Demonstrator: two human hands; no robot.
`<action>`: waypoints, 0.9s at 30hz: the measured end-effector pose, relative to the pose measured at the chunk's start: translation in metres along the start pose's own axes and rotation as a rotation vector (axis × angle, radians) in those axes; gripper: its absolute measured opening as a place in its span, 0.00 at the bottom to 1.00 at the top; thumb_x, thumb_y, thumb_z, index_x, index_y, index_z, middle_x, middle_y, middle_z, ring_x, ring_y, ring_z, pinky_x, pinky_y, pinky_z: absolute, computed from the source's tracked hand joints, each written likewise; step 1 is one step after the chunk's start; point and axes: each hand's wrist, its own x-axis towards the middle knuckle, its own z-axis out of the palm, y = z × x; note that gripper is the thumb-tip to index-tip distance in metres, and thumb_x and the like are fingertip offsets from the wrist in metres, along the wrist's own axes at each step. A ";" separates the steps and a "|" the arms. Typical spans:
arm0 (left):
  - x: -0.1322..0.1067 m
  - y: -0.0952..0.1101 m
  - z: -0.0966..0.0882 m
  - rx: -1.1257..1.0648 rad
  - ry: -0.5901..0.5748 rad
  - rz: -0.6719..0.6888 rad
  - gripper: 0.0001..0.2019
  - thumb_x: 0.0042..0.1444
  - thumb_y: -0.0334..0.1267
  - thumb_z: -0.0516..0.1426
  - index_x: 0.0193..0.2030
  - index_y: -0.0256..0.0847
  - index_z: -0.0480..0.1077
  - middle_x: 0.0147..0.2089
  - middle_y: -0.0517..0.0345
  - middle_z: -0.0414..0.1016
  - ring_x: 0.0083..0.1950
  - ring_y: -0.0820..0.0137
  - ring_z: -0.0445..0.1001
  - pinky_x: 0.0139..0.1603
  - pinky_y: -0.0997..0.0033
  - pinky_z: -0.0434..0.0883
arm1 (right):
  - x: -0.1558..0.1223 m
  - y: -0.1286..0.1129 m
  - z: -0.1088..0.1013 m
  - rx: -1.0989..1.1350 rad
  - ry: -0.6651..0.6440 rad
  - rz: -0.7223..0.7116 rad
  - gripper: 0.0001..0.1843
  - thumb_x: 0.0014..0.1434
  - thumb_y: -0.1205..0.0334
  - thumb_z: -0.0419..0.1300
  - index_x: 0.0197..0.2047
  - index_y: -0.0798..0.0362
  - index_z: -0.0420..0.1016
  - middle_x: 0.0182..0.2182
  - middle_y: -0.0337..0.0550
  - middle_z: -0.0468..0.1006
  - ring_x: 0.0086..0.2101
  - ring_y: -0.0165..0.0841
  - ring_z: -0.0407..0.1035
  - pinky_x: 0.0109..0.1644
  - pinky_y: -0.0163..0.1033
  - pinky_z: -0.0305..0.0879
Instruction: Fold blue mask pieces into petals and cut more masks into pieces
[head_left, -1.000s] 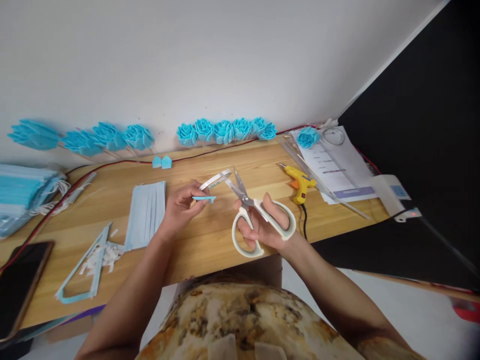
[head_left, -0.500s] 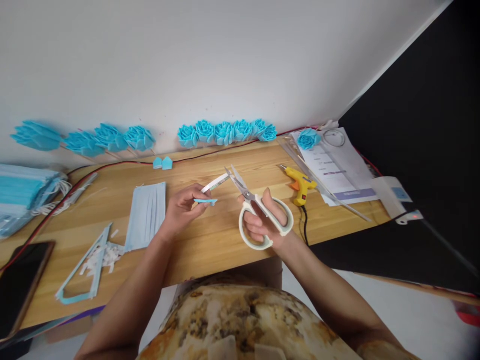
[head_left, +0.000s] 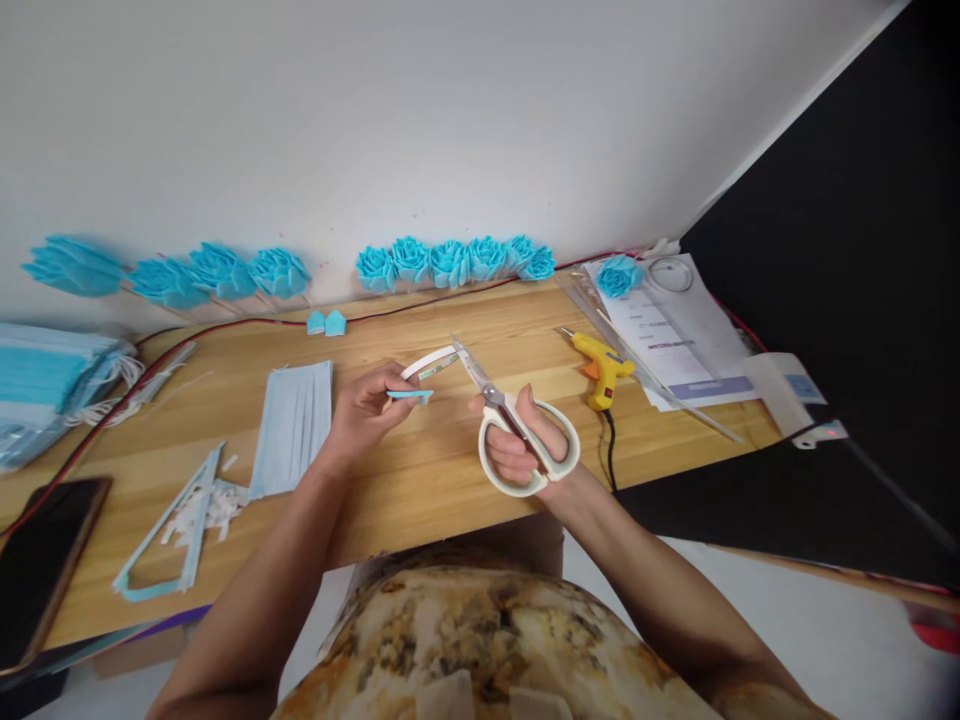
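Note:
My left hand pinches a thin white strip together with a small blue piece above the wooden table. My right hand grips white-handled scissors. Their blades are closed and their tip meets the free end of the strip. Both hands hover near the table's front edge, a hand's width apart.
A blue face mask lies left of my hands, with a cut mask frame and white scraps beside it. A yellow glue gun and papers lie right. Blue fabric roses line the wall. A phone and a mask stack lie left.
The scissors' blades, open before, have closed at the end of the white strip. My right hand has shifted slightly left; my left hand has stayed almost still.

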 end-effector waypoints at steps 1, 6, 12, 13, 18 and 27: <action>0.000 -0.001 0.000 0.011 0.007 -0.010 0.07 0.55 0.39 0.67 0.29 0.41 0.77 0.31 0.54 0.77 0.35 0.68 0.74 0.39 0.68 0.70 | 0.000 0.001 0.000 -0.020 0.003 0.001 0.26 0.57 0.36 0.65 0.40 0.53 0.78 0.15 0.25 0.60 0.12 0.18 0.41 0.13 0.24 0.47; 0.000 -0.008 -0.002 0.125 -0.021 -0.061 0.05 0.54 0.38 0.66 0.30 0.41 0.78 0.30 0.55 0.76 0.32 0.70 0.72 0.34 0.71 0.66 | -0.001 0.008 0.006 -0.271 0.026 -0.149 0.28 0.59 0.38 0.65 0.47 0.54 0.79 0.14 0.27 0.62 0.12 0.20 0.47 0.15 0.27 0.48; 0.006 -0.009 -0.016 0.057 0.341 -0.180 0.07 0.50 0.38 0.68 0.29 0.40 0.75 0.29 0.61 0.74 0.28 0.75 0.67 0.31 0.75 0.63 | -0.021 -0.014 -0.002 -0.460 0.117 -0.090 0.31 0.57 0.50 0.71 0.61 0.49 0.71 0.36 0.41 0.79 0.29 0.27 0.70 0.30 0.32 0.68; 0.007 -0.009 -0.019 0.008 0.433 -0.188 0.08 0.50 0.38 0.68 0.29 0.40 0.74 0.27 0.62 0.73 0.27 0.76 0.66 0.31 0.75 0.62 | -0.023 -0.019 -0.006 -0.475 0.123 -0.015 0.32 0.58 0.53 0.70 0.63 0.48 0.69 0.40 0.43 0.81 0.34 0.29 0.73 0.34 0.34 0.70; 0.010 -0.010 -0.022 -0.190 0.477 -0.198 0.12 0.49 0.40 0.70 0.28 0.40 0.72 0.24 0.66 0.67 0.24 0.78 0.62 0.28 0.76 0.59 | -0.010 -0.023 -0.021 -0.572 0.076 0.287 0.29 0.58 0.51 0.69 0.58 0.53 0.68 0.39 0.47 0.83 0.30 0.29 0.74 0.31 0.33 0.69; 0.010 -0.003 -0.011 -0.510 0.325 -0.393 0.19 0.39 0.43 0.75 0.25 0.39 0.71 0.26 0.61 0.71 0.26 0.77 0.65 0.24 0.77 0.58 | 0.034 -0.029 -0.028 -1.156 0.035 0.409 0.23 0.59 0.43 0.63 0.47 0.54 0.81 0.26 0.38 0.77 0.25 0.28 0.69 0.27 0.33 0.66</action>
